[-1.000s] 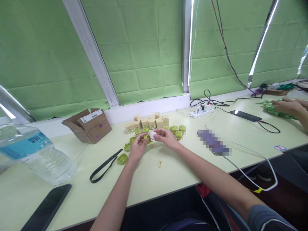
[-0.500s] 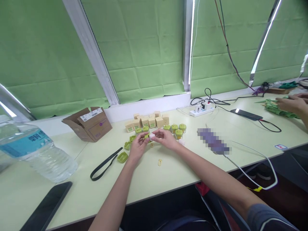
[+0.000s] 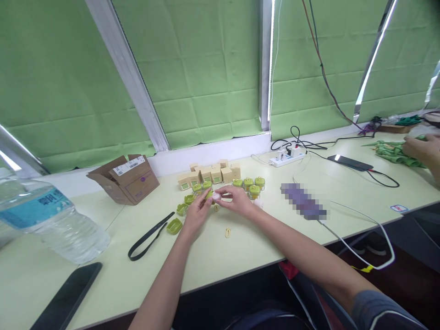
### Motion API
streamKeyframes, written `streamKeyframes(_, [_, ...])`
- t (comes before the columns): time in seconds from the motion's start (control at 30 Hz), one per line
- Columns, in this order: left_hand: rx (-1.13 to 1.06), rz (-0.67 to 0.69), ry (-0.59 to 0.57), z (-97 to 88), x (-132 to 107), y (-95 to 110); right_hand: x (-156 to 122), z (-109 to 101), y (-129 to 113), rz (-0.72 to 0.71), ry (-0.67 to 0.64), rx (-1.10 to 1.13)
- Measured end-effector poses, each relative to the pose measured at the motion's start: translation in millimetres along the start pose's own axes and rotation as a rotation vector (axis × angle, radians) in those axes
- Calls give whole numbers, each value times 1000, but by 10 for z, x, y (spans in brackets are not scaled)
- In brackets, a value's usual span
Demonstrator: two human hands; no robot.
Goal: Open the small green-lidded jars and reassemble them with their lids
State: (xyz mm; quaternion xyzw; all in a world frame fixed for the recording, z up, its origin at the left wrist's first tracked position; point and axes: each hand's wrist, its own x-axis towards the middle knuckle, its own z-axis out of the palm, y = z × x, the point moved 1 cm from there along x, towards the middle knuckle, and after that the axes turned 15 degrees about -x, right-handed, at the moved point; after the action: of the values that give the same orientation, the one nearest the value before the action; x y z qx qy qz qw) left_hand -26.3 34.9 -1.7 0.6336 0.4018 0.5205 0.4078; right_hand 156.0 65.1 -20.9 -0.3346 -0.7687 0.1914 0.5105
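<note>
My left hand (image 3: 196,212) is closed on a small green lid (image 3: 209,195), partly covered by the fingers. Between the fingertips of my right hand (image 3: 237,200) is a small whitish-pink round piece (image 3: 216,196), pressed against the green lid. Just below the hands a small yellow ring-like piece (image 3: 216,208) lies on the table, and a yellow loop (image 3: 227,233) lies nearer to me. Loose green lids (image 3: 174,226) lie left of my left hand. Several small clear jars with green lids (image 3: 254,190) stand beyond my right hand. Another whitish-pink piece (image 3: 258,203) sits beside my right wrist.
Small tan boxes (image 3: 206,175) stand behind the jars. An open cardboard box (image 3: 128,181), a black strap (image 3: 147,238), a water bottle (image 3: 55,215) and a black phone (image 3: 67,295) are on the left. A power strip (image 3: 288,157) and cables are at right, near another person's hand (image 3: 422,149).
The whitish-pink piece has turned a little in my right fingers, against the green lid. The other person's hand at right has shifted rightward. The camera view has moved slightly.
</note>
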Motion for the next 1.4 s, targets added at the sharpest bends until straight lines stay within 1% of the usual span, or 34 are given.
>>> streamKeyframes(0.13, [119, 60, 33, 5, -19, 11, -8, -23, -77, -55, 3, -73])
streamKeyframes(0.27, [177, 36, 19, -14, -22, 6, -9, -32, -95, -25, -18, -63])
streamKeyframes(0.4, [87, -11, -42, -32, -6, -31, 0, -44, -63, 94, -29, 27])
streamKeyframes(0.53, [-35, -9, -72, -39, 23, -79, 13, -44, -14, 164, -91, 104])
streamKeyframes(0.8, [-67, -13, -14, -29, 42, -54, 29, -25, 36, 195, -81, 118])
streamKeyframes(1.03, [-21, -32, 0, -35, 32, -69, 30, -40, 30, 188, -115, 114])
streamKeyframes(1.13, [-40, -61, 4, -37, 27, -72, 21, -43, -6, 171, -115, 76])
streamKeyframes(1.2, [-66, -48, 16, -40, 36, -67, 14, -30, -27, 143, -116, 53])
streamKeyframes(1.3, [-62, -29, 34, -47, 61, -57, 11, 9, -24, 66, -131, -44])
streamKeyframes(1.4, [-3, -27, 23, -52, 80, -50, 19, 42, 19, 16, -143, -157])
